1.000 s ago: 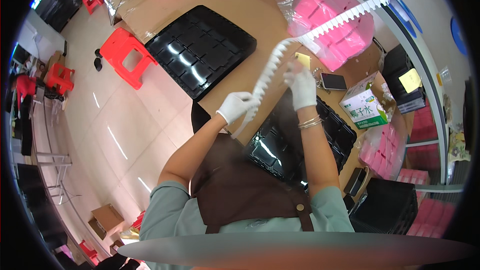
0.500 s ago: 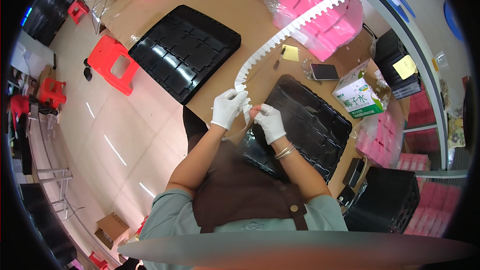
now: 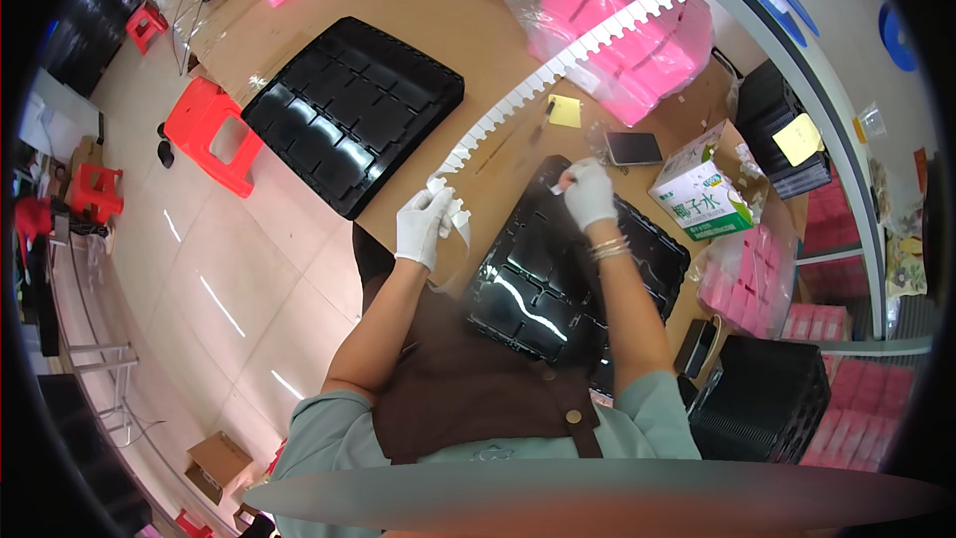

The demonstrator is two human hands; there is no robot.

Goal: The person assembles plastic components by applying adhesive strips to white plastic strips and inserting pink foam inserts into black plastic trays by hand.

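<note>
Head view: left grip (image 3: pixel 425 226) holds white strip (image 3: pixel 597 37); carton (image 3: pixel 687 171) bears lettering (image 3: pixel 695 205).

Left of the near black tray (image 3: pixel 528 294), the gloved left hand (image 3: pixel 425 227) grips a white toothed strip (image 3: pixel 558 68) close to its lower end; the strip extends beyond the tray, passing in front of a bagged pink bundle (image 3: pixel 652 65). Above the tray's far part, the gloved right hand (image 3: pixel 590 194) pinches a small white piece (image 3: pixel 556 191). Beyond the tray lie a yellow note (image 3: pixel 565 111) and a phone (image 3: pixel 633 147); to its right, an open carton (image 3: pixel 702 184); to its left, a second black tray (image 3: pixel 358 105).
</note>
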